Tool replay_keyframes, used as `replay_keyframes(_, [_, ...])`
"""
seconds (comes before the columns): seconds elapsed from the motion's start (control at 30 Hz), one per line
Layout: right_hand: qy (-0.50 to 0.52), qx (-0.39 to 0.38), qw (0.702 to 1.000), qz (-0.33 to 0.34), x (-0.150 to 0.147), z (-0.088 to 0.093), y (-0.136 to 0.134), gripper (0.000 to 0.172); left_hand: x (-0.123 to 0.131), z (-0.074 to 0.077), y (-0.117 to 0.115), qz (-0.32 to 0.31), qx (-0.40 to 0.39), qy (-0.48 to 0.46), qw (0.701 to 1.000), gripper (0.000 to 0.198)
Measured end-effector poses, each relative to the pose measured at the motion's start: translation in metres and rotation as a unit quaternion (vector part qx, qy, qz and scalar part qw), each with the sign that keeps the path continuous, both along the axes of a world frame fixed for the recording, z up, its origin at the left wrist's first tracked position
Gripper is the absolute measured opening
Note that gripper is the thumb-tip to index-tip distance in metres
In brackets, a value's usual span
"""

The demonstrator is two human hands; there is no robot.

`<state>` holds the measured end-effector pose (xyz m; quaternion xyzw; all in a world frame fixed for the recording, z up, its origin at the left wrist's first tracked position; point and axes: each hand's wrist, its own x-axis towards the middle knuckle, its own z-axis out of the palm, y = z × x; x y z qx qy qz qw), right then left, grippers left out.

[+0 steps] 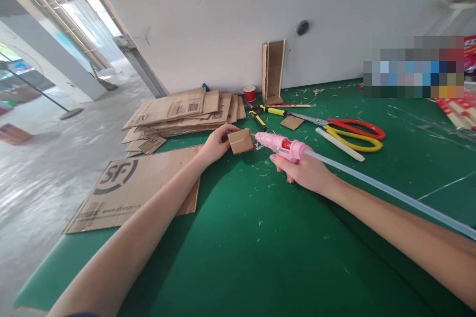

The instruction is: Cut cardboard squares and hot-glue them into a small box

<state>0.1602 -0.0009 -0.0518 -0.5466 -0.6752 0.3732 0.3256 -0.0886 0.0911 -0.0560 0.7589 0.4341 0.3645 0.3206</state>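
My left hand point(218, 144) is closed on the left edge of a small cardboard piece point(241, 141), which is held tilted a little above the green tabletop. A pale line, like glue, runs across the cardboard's face. In my right hand point(303, 171) is a pink hot glue gun point(278, 143), with my fingers wrapped round its handle. Its nozzle points left, close to the cardboard's right edge; whether they touch I cannot tell. A long translucent glue stick point(383, 184) extends from the gun's back toward the lower right.
Flattened cardboard point(167, 109) is stacked at the back left, with a printed SF sheet point(137, 183) before it. Scissors point(357, 133), a yellow-black pliers handle point(258, 120), a white stick point(340, 144), a red cup point(250, 93) and an upright cardboard channel point(274, 72) lie or stand beyond my hands.
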Motion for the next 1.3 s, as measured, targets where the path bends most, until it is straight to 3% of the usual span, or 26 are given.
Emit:
replay_keyframes(0.83, [-0.074,-0.016,0.997,0.016,-0.003,0.018,0.001,0.036,-0.004,-0.007,0.008,0.066,0.046,0.020,0.997,0.028])
replay_keyframes(1.3, [0.016,0.004,1.000,0.006,0.001,0.001,0.000,0.042,0.001,-0.001,-0.003,0.059,0.081,0.065,0.993,0.031])
